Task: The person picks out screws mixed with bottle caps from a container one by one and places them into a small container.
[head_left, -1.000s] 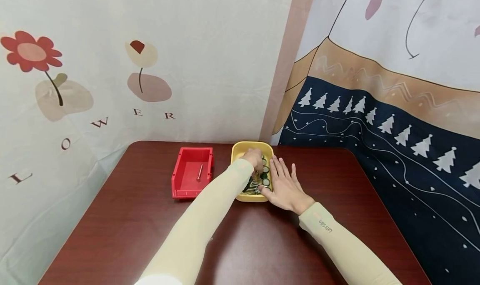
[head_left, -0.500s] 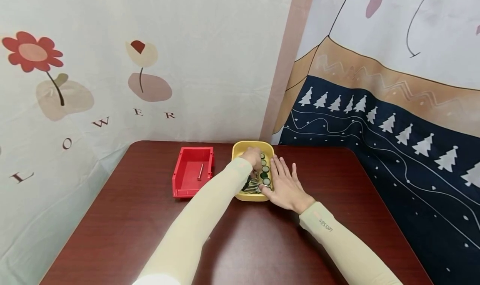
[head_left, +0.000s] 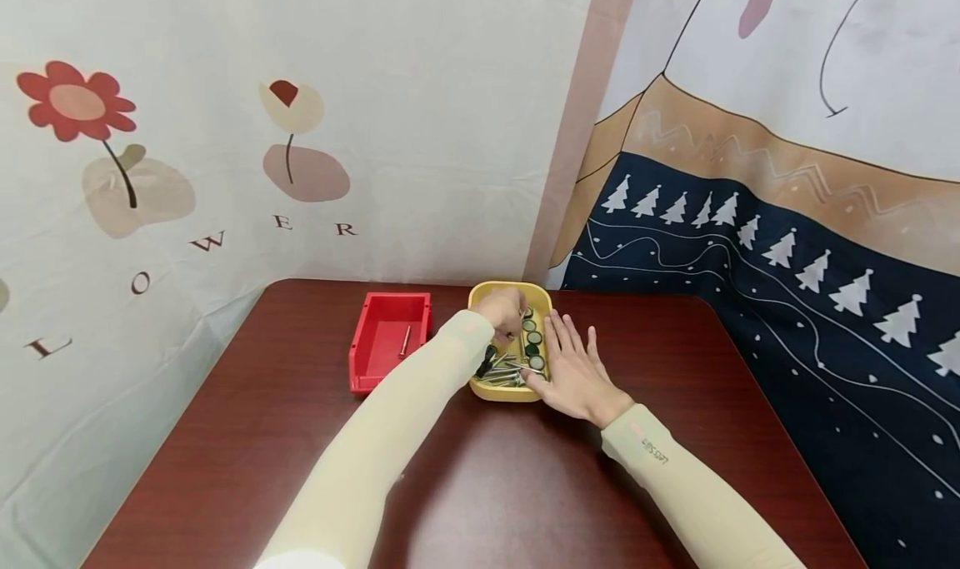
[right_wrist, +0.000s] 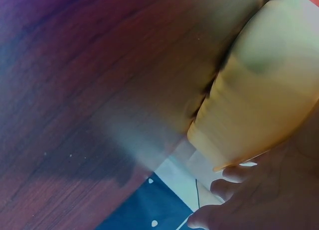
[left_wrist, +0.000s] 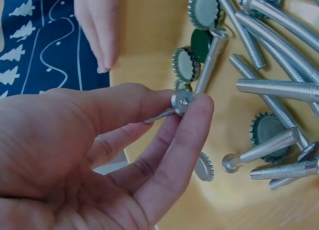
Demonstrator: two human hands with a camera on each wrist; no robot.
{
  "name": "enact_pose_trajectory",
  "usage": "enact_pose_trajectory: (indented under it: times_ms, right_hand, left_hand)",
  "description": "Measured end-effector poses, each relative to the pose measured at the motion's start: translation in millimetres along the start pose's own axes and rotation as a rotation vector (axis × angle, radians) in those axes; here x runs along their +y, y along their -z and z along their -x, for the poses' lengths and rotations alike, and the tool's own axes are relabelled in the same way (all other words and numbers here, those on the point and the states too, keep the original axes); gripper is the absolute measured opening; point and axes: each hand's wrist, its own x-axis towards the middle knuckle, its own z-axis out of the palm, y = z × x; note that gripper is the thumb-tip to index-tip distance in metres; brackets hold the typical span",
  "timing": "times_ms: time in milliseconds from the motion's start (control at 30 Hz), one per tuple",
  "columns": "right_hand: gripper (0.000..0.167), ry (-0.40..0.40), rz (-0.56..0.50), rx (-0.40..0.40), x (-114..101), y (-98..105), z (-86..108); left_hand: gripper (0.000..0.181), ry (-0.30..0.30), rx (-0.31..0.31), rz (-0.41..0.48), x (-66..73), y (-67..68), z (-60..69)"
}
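My left hand (head_left: pixel 501 312) is over the yellow tray (head_left: pixel 489 396). Its thumb and fingers pinch a metal bolt (left_wrist: pixel 183 101), whose round socket head faces the left wrist camera. Below it in the tray lie several loose bolts (left_wrist: pixel 276 88) and ridged bottle caps (left_wrist: pixel 205 10), one of them showing a green face (left_wrist: pixel 201 45). Along the tray's right side my right hand (head_left: pixel 581 377) lies with straight fingers, its thumb over the near right corner. Dim and partly cut off, the right hand (right_wrist: pixel 269 190) also appears in the right wrist view.
Left of the tray stands a red bin (head_left: pixel 366 383), with one bolt (head_left: pixel 406 341) inside. Both containers sit near the far edge of the dark red-brown table (head_left: pixel 525 494). Printed cloth (head_left: pixel 420 136) hangs behind the table.
My left hand has shifted slightly up and to the left within the tray, uncovering more bolts and caps. The right hand stays against the tray. The head view has shifted a little.
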Motion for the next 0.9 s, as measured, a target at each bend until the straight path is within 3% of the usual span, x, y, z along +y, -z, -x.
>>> enact_pose_trajectory:
  times_ms: [133,400,667,900]
  right_hand:
    - [0.104,0.003,-0.008,0.006,0,0,-0.3]
    - [0.106,-0.004,-0.002,-0.007,-1,2,1.1]
    - [0.108,-0.002,-0.012,-0.002,0,-1,0.0]
    - [0.108,0.001,-0.008,0.004,1,-2,-0.6]
  left_hand:
    - [0.059,-0.013,0.008,0.054,1.4,4.8,10.3]
    - [0.060,-0.091,-0.013,0.092,8.7,20.7,60.8]
    - [0.060,-0.200,0.026,0.143,-1.4,22.8,70.1]
    - [0.051,-0.267,0.013,0.240,-9.5,25.1,78.9]
